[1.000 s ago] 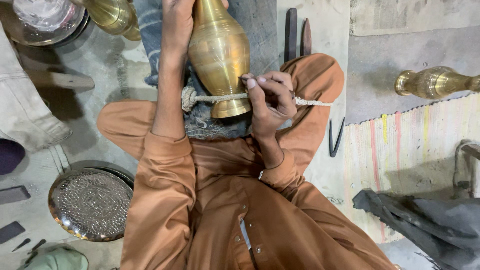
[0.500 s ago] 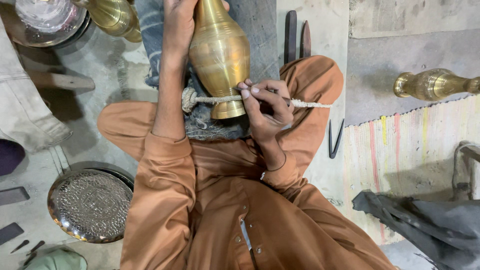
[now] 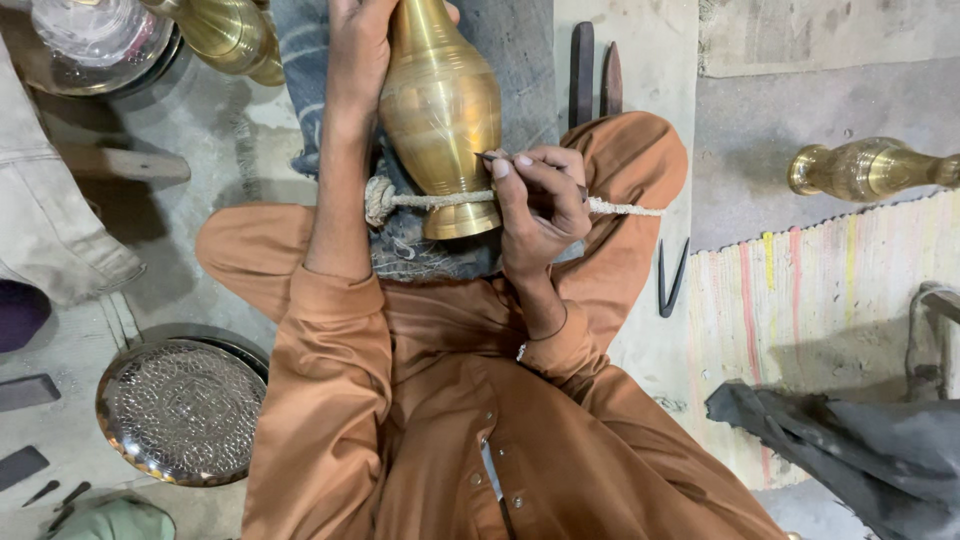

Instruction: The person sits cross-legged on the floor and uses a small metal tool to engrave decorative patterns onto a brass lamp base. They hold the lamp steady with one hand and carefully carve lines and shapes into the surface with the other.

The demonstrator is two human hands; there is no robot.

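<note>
Soft, even light is falling from above as I am looking down, glare is streaking the vase (image 3: pixel 440 110), my arms are casting faint shadows on the floor (image 3: pixel 215 150), and the frame's edges are bending slightly.

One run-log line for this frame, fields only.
left hand: grips brass vase neck | right hand: holds thin tool, tip on vase | rope: around vase base

one head-worn camera looks straight down from close above onto the seated person's lap, arms and the surrounding floor (image 3: pixel 640 60); no second view shares it.
</note>
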